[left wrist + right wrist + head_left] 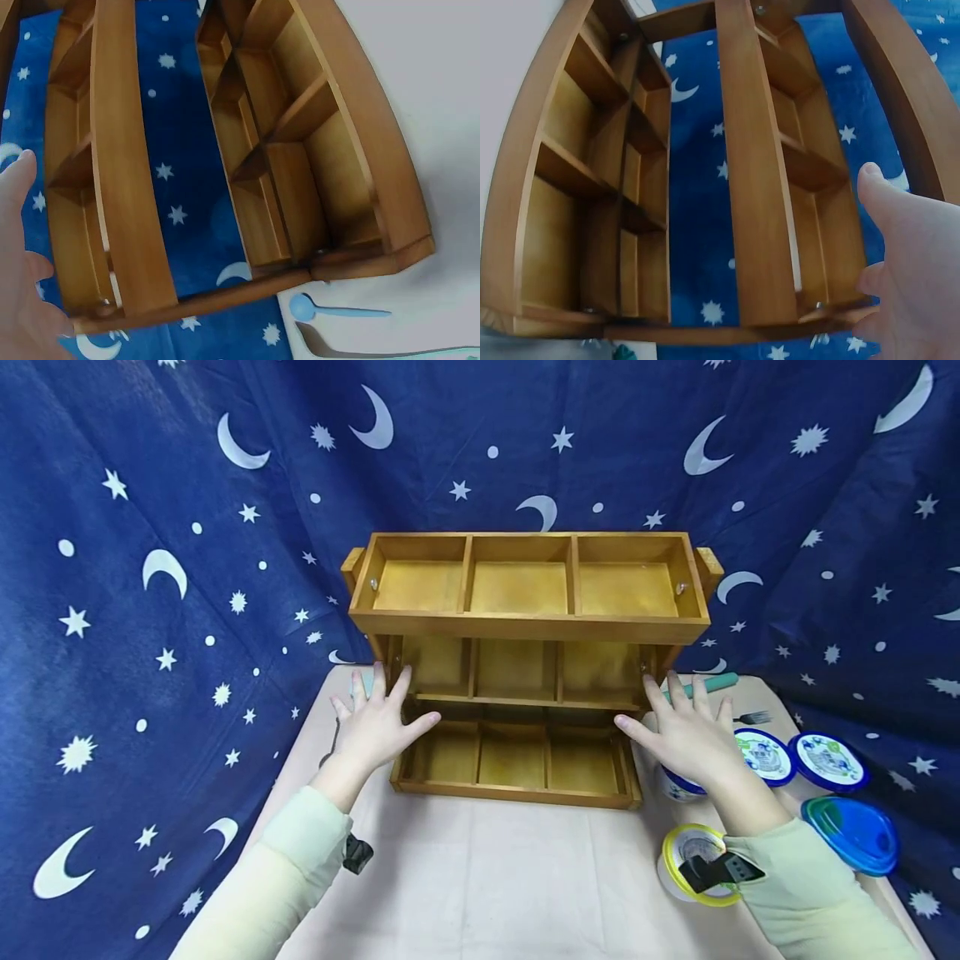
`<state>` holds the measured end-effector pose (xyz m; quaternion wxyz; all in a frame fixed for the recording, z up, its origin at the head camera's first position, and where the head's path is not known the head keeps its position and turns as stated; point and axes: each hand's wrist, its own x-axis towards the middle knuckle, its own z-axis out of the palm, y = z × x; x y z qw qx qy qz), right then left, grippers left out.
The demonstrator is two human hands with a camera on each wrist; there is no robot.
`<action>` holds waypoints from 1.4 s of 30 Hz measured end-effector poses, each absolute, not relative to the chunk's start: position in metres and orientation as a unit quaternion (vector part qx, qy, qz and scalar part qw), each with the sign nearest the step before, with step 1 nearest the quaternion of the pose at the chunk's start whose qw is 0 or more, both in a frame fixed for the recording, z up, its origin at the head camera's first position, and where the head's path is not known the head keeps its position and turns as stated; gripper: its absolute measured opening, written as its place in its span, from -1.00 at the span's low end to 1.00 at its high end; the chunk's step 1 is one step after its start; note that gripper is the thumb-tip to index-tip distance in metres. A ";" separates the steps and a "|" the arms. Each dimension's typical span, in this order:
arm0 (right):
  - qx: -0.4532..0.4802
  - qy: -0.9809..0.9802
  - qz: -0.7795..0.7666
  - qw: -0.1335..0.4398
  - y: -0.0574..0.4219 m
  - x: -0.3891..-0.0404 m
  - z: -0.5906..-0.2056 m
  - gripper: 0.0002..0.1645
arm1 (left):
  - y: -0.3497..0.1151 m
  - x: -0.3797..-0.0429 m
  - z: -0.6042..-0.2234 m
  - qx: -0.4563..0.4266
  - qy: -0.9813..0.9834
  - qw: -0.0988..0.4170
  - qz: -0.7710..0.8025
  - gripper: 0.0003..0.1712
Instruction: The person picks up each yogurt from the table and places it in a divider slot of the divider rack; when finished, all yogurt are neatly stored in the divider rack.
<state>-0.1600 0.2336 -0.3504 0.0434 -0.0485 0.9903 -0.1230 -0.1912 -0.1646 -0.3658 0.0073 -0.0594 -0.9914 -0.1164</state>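
Note:
A wooden three-tier organizer (528,628) stands at the back of the table, its trays split into bare compartments. The left hand (371,727), fingers spread and straight, is at the left end of the middle tray (517,702). At that tray's right end, the right hand (693,739) mirrors it with spread fingers. Both thumbs point inward, above the bottom tray (517,793). In the left wrist view, the left hand (22,277) overlaps the wooden end bar. The right wrist view has the right hand (922,262) beside the tray's end, thumb extended.
Blue-rimmed tubs (828,762), a blue-lidded container (851,835) and a yellow-rimmed tub (671,872) stand on the right. Near them lie a fork (753,717) and a teal handle (716,682). A light-blue spoon (349,310) lies left of the organizer. A starry curtain (480,443) hangs behind.

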 end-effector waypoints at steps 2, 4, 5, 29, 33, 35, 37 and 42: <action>-0.041 0.990 -0.126 0.049 0.239 -0.159 -0.353 0.15 | -0.170 -0.191 -0.368 -0.053 -0.991 0.006 -0.125 0.17; -0.036 0.990 -0.128 0.055 0.245 -0.158 -0.355 0.16 | -0.176 -0.190 -0.369 -0.047 -0.990 0.003 -0.135 0.18; -0.032 0.989 -0.128 0.060 0.248 -0.157 -0.357 0.16 | -0.178 -0.190 -0.370 -0.045 -0.989 0.003 -0.139 0.18; -0.047 0.980 -0.173 0.080 0.308 -0.158 -0.397 0.18 | -0.212 -0.197 -0.408 0.002 -0.984 -0.026 -0.174 0.26; -0.046 0.978 -0.184 0.082 0.315 -0.159 -0.406 0.20 | -0.215 -0.198 -0.420 0.009 -0.982 -0.035 -0.188 0.27; -0.042 0.977 -0.191 0.086 0.320 -0.160 -0.412 0.21 | -0.216 -0.199 -0.427 0.010 -0.980 -0.040 -0.196 0.27; -0.038 0.976 -0.197 0.089 0.324 -0.161 -0.418 0.23 | -0.217 -0.201 -0.434 0.011 -0.977 -0.045 -0.209 0.28; -0.021 0.975 -0.198 0.097 0.331 -0.161 -0.433 0.28 | -0.217 -0.206 -0.449 0.011 -0.973 -0.056 -0.224 0.27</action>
